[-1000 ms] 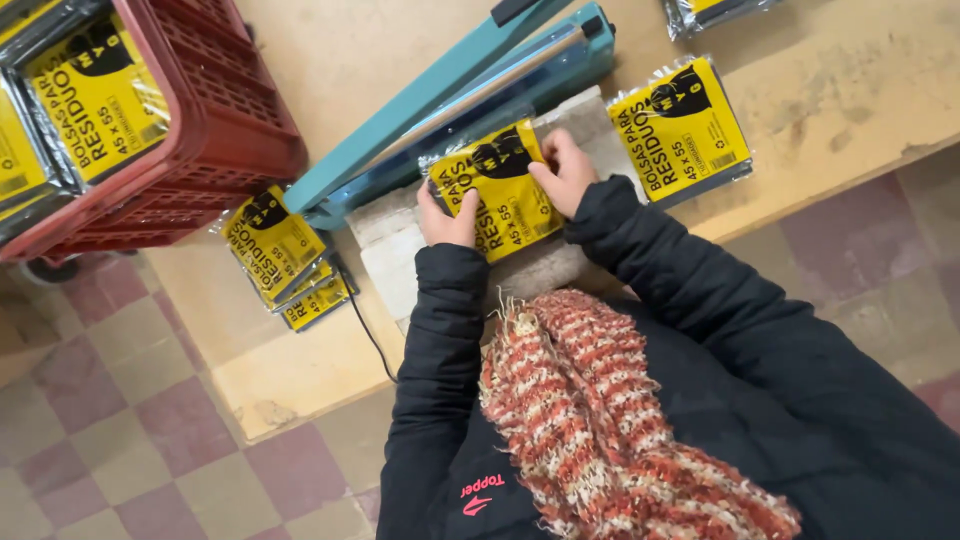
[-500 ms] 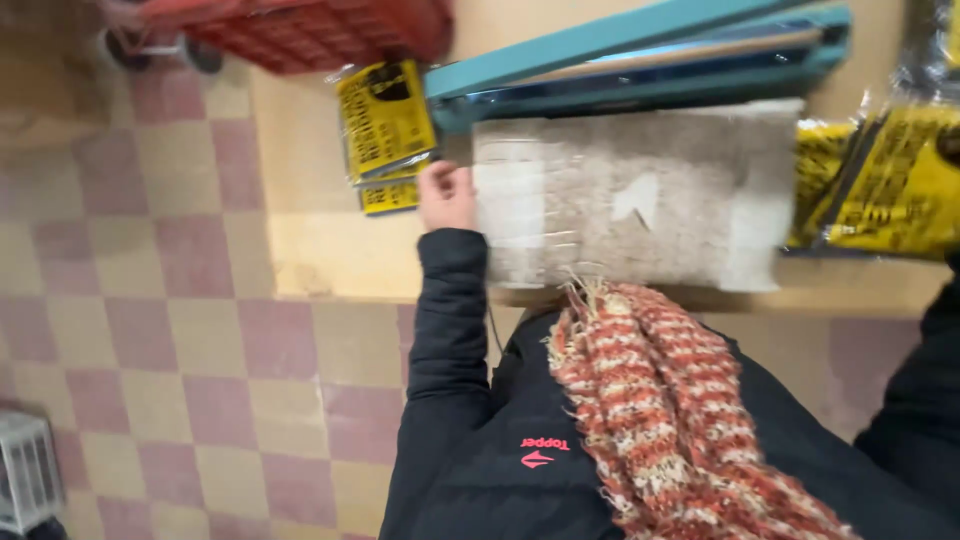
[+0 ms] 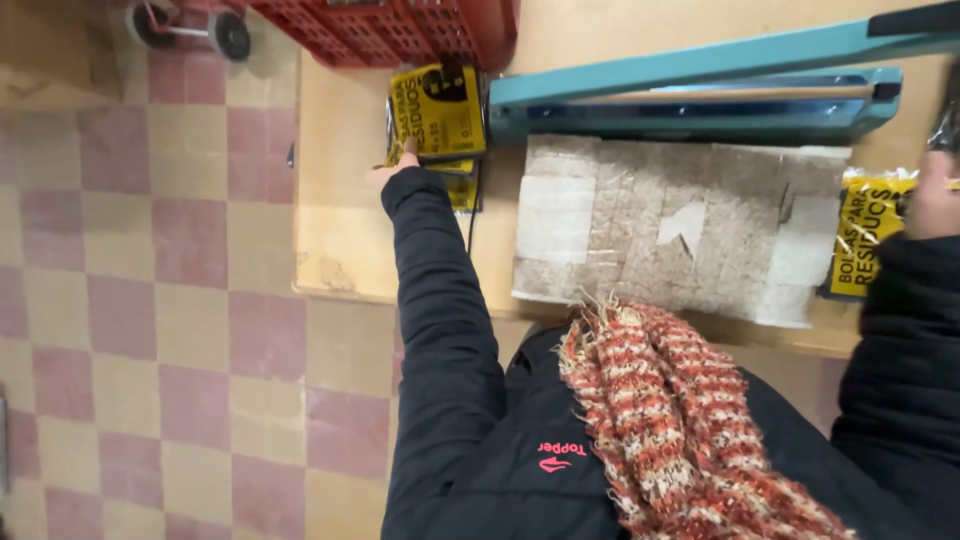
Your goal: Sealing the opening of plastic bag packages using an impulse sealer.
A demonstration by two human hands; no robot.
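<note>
On the counter, a stack of yellow packets lies beside the teal sealer; the left hand touches its lower edge, grip unclear. The right hand rests on another yellow packet, grip indistinct.

My bench: pale wooden tabletop over a checkered tile floor. On it: red plastic crate at the back edge, teal heat sealer with its arm raised, taped cardboard pad just in front of it, yellow bag packs stacked left, another pack right.
</note>
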